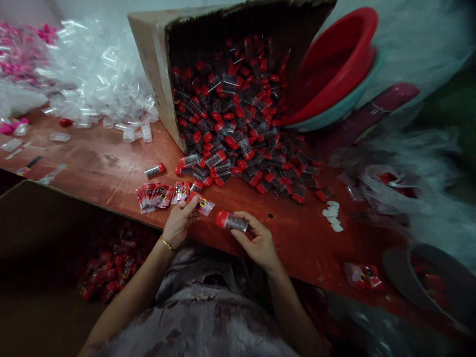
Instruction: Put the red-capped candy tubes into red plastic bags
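Note:
My left hand (180,221), a gold bracelet on its wrist, pinches a small red printed plastic wrapper (204,206) at the table's near edge. Closed around the clear end of a small red-capped bottle (231,221) is my right hand (258,241); the cap points left, toward the wrapper, and dark contents show through the wall. More red wrappers (154,196) lie fanned out just left of my left hand. A single red-capped bottle (154,170) rests behind them. Beyond both hands spreads a heap of similar bottles (238,144).
A cardboard box (148,54) lies on its side, bottles spilling out. Clear plastic containers (100,74) are piled left. Red basin (334,64), white discs (332,216) and a grey tub (399,267) stand right. An open carton (40,223) with red-capped items sits below the table's left edge.

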